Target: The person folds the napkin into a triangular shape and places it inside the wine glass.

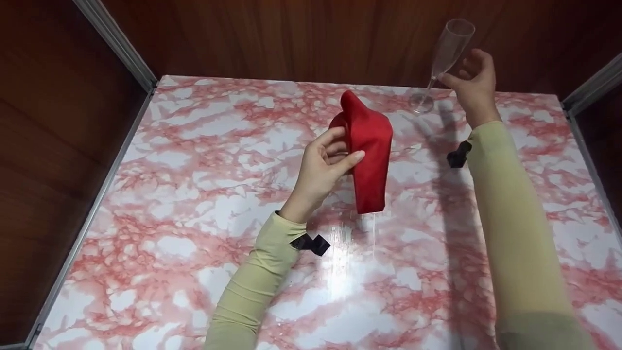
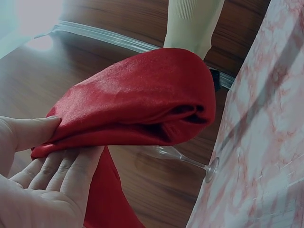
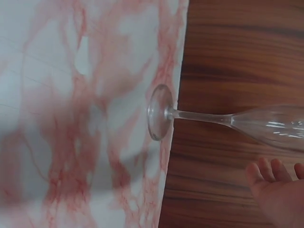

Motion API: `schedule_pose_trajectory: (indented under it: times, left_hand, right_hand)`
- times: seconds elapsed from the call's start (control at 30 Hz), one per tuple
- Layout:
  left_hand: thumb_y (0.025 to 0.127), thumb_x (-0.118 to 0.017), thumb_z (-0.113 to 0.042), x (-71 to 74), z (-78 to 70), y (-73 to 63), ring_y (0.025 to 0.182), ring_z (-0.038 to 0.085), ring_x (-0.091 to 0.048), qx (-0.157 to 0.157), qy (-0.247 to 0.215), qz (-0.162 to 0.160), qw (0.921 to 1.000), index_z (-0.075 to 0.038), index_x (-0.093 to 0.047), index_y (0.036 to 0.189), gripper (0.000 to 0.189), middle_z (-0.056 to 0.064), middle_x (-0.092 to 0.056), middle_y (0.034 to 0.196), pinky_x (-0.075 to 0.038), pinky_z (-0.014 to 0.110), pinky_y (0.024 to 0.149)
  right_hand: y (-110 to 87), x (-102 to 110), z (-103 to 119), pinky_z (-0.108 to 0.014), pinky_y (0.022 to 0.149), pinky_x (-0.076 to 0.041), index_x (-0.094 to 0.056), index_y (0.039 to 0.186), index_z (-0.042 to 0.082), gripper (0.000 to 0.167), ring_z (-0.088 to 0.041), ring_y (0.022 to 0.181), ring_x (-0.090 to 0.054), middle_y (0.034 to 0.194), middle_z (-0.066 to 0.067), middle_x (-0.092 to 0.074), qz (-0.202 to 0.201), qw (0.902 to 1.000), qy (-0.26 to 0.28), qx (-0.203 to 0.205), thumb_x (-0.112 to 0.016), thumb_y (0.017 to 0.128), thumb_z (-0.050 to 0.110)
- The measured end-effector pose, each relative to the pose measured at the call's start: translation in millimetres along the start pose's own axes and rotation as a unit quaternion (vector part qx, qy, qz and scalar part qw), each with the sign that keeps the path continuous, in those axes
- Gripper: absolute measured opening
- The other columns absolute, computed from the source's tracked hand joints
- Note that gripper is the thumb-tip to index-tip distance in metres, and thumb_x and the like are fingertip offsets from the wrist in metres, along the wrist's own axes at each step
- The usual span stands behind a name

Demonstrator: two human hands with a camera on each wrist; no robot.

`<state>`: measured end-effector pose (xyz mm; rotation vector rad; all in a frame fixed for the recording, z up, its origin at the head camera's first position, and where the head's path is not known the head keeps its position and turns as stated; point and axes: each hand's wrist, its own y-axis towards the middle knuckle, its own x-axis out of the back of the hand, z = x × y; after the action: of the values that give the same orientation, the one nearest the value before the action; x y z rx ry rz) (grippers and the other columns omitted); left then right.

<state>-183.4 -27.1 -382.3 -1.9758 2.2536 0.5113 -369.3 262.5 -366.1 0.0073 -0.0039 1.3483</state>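
In the head view my left hand (image 1: 323,165) pinches a folded red satin cloth (image 1: 371,141) between thumb and fingers, holding it above the table. The cloth's folded upper part flops over, and a straight-edged end hangs down. Up close in the left wrist view, the cloth (image 2: 137,95) shows a rolled fold, with the thumb (image 2: 33,133) on one side and the fingers underneath. A clear champagne flute (image 1: 449,48) stands upright near the table's back edge. Beside it is my right hand (image 1: 476,87), fingers loosely bent; the right wrist view shows a gap between the fingertips and the flute (image 3: 270,124).
The table (image 1: 194,209) has a glossy red-and-white marbled top. Dark wood panels (image 1: 291,39) rise behind it and on both sides, with metal strips (image 1: 116,39) at the corners. Black wrist devices (image 1: 311,244) sit on both pale yellow sleeves.
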Motion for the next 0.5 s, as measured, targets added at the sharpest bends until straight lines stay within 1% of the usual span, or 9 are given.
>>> schedule_pose_trajectory:
  times: [0.1, 0.27, 0.4, 0.5]
  left_hand:
    - [0.082, -0.072, 0.002, 0.2, 0.7, 0.6, 0.079, 0.024, -0.066, 0.007, 0.000, 0.001, 1.0000, 0.004, -0.054, 0.122, 0.044, 0.016, -0.066, 0.095, -0.057, 0.039, 0.071]
    - [0.082, -0.073, 0.001, 1.7, 1.4, 0.3, 0.080, 0.024, -0.066, 0.014, -0.003, -0.001, 0.9999, 0.003, -0.055, 0.120, 0.042, 0.015, -0.066, 0.095, -0.056, 0.040, 0.073]
    - [0.081, -0.073, 0.002, 2.6, 2.9, 1.0, 0.079, 0.024, -0.066, 0.010, -0.005, -0.003, 0.9999, 0.003, -0.056, 0.118, 0.040, 0.014, -0.067, 0.094, -0.057, 0.040, 0.072]
    - [0.082, -0.073, 0.002, 1.8, 4.1, 2.8, 0.079, 0.024, -0.066, 0.003, -0.005, 0.002, 1.0000, 0.004, -0.057, 0.118, 0.040, 0.015, -0.067, 0.094, -0.057, 0.040, 0.072]
  right_hand:
    - [4.2, -0.2, 1.8, -0.019, 0.101, -0.034, -0.034, 0.142, 0.015, 0.082, -0.016, 0.131, -0.033, 0.143, -0.004, -0.036, 0.001, 0.9999, 0.013, 0.002, -0.078, 0.075, -0.003]
    - [10.9, -4.7, 2.9, -0.020, 0.101, -0.036, -0.037, 0.140, 0.016, 0.081, -0.016, 0.130, -0.035, 0.142, -0.003, -0.040, 0.003, 0.9997, 0.024, -0.002, -0.079, 0.074, -0.003]
    - [14.7, -8.1, 4.6, -0.021, 0.101, -0.037, -0.040, 0.137, 0.017, 0.078, -0.016, 0.129, -0.038, 0.141, -0.004, -0.043, 0.003, 0.9996, 0.028, -0.007, -0.079, 0.073, -0.006]
    - [16.9, -8.5, 6.2, -0.024, 0.100, -0.040, -0.042, 0.134, 0.016, 0.075, -0.018, 0.127, -0.041, 0.138, -0.006, -0.045, 0.002, 0.9984, 0.056, -0.005, -0.076, 0.073, -0.010]
